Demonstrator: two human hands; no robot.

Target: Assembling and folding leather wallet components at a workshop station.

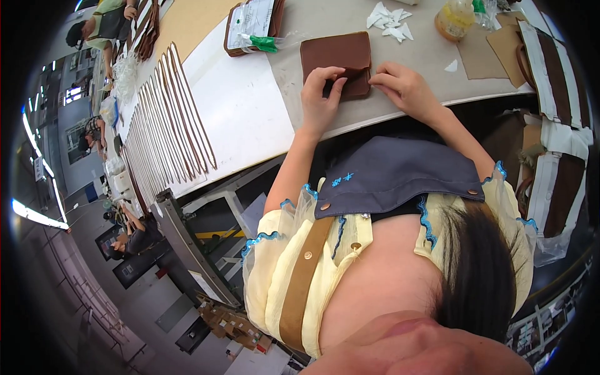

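A squarish brown leather piece (334, 53) lies on the grey work table in front of me, apparently layered. Its near edge is lifted and folded open on the right side. My left hand (320, 97) is at that near edge, with thumb and forefinger curled closed on the raised leather. At the right edge is my right hand (407, 90), its thumb and fingertips pinched together close to the leather. Whatever that pinch holds, if anything, is too small to make out.
Beyond the leather lies a pile of white scraps (389, 24), left of a bottle of yellowish liquid (454, 22). A labelled leather stack (249, 26) sits at the far left. Long brown strips (169, 119) line the table's left part. Tan sheets (480, 56) lie to the right.
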